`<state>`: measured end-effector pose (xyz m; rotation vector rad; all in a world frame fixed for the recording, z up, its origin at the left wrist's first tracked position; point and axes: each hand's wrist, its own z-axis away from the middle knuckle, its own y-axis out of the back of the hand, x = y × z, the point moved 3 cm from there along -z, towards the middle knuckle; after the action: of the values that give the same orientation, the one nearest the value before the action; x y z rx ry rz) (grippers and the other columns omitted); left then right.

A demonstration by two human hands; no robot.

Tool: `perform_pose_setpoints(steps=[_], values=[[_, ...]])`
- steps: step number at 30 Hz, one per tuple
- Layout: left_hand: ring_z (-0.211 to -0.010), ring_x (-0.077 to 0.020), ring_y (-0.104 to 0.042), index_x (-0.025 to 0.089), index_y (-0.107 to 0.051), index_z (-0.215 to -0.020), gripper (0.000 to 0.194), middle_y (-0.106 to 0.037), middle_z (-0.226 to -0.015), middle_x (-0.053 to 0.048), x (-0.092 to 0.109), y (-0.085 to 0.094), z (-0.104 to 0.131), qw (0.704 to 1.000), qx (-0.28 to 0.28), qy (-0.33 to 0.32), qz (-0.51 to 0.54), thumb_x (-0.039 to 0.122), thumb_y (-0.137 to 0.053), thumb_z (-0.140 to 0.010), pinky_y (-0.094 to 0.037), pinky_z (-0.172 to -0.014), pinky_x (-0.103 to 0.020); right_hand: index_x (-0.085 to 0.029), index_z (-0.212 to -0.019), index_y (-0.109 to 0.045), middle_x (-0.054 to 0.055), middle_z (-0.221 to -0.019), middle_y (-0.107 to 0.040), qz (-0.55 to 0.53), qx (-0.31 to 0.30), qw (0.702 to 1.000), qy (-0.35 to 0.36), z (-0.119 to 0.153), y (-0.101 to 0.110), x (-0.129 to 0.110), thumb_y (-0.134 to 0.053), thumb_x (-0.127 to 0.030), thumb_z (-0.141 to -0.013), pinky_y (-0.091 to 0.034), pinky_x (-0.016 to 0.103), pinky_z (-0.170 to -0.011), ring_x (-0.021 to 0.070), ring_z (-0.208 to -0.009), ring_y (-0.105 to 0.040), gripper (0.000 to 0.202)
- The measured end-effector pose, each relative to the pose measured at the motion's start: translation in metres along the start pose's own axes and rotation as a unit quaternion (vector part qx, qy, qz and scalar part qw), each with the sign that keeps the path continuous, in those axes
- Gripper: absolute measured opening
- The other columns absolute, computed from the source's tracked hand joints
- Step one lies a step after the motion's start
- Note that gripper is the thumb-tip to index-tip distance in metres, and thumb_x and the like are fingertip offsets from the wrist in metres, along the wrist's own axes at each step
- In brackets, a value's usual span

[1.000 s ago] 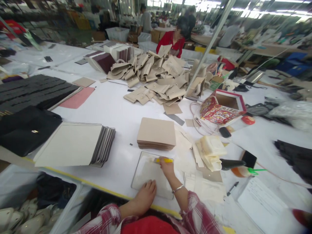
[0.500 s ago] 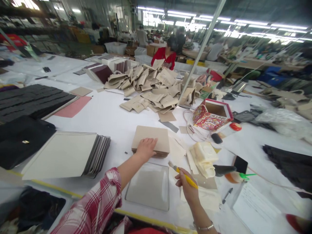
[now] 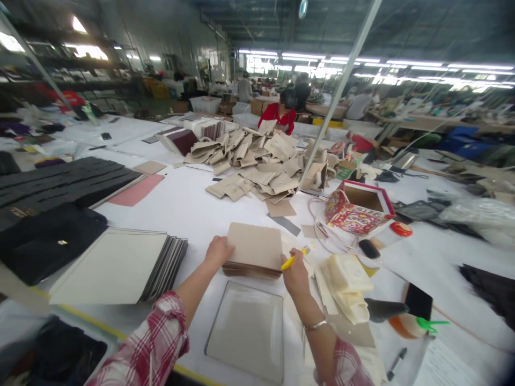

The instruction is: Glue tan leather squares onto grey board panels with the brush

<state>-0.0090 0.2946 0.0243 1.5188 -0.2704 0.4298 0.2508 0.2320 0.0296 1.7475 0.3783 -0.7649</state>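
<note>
A stack of beige boards point(image 3: 254, 245) lies at the middle of the table. My left hand point(image 3: 219, 251) touches the stack's left edge, its fingers pressed together there. At the right edge is my right hand point(image 3: 295, 273), closed around a yellow-handled brush point(image 3: 288, 262); the bristles point away up and right. Directly in front of the stack, nearer me, a grey-beige panel with a dark rim point(image 3: 245, 329) lies flat. Left of my left arm sits a pile of larger pale panels with dark edges point(image 3: 112, 265).
Beyond the stack is a heap of beige folded pieces point(image 3: 257, 161), with a person in red point(image 3: 277, 115) behind it. A patterned box point(image 3: 358, 209), a cream cloth point(image 3: 346, 281) and a pen point(image 3: 397, 364) are on the right. Black pieces point(image 3: 52, 236) lie left.
My left hand has moved from the stack's top to its left edge. My right hand has come up to the right edge, and the brush has turned. The view has shifted.
</note>
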Motion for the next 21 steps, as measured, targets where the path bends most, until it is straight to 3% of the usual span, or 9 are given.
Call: perform_pose_setpoints(steps=[3,6,13,21], values=[[-0.095,-0.0223,-0.053,0.011,-0.058,-0.099,0.031,-0.055,-0.097,-0.012,0.002,-0.004,0.003,1.0,0.015,0.002,0.016,0.029,-0.053,-0.074,-0.039,-0.085,-0.03,-0.017,-0.1,-0.044,0.009,-0.084,-0.058,0.036,-0.01,0.999,0.036,-0.016,-0.031,-0.013,-0.043,-0.039,-0.079,-0.042,0.031,-0.064,0.0224,-0.076,-0.058,0.031],[-0.098,-0.0225,-0.052,0.011,-0.059,-0.099,0.029,-0.056,-0.098,-0.013,0.006,-0.005,0.008,0.999,0.029,0.004,0.038,0.022,-0.052,-0.073,-0.038,-0.086,-0.03,-0.018,-0.098,-0.043,0.007,-0.082,-0.056,0.018,0.013,0.998,0.054,-0.015,-0.047,-0.01,-0.041,-0.039,-0.081,-0.042,0.03,-0.063,0.0214,-0.075,-0.057,0.027],[-0.097,-0.0162,-0.054,0.013,-0.061,-0.099,0.028,-0.058,-0.105,-0.01,0.003,-0.009,0.004,0.99,0.049,0.045,0.121,0.015,-0.047,-0.075,-0.038,-0.089,-0.026,-0.019,-0.1,-0.041,0.008,-0.093,-0.054,0.002,0.051,0.993,0.102,-0.012,-0.051,-0.002,-0.037,-0.041,-0.083,-0.042,0.035,-0.07,0.0225,-0.084,-0.054,0.028],[-0.094,-0.017,-0.056,0.011,-0.061,-0.098,0.029,-0.059,-0.106,-0.011,-0.001,-0.018,0.004,0.978,0.078,0.082,0.174,0.012,-0.046,-0.074,-0.041,-0.086,-0.026,-0.017,-0.1,-0.041,0.009,-0.093,-0.053,-0.003,0.043,0.994,0.099,-0.01,-0.051,-0.004,-0.034,-0.041,-0.084,-0.042,0.036,-0.072,0.0221,-0.083,-0.052,0.03]])
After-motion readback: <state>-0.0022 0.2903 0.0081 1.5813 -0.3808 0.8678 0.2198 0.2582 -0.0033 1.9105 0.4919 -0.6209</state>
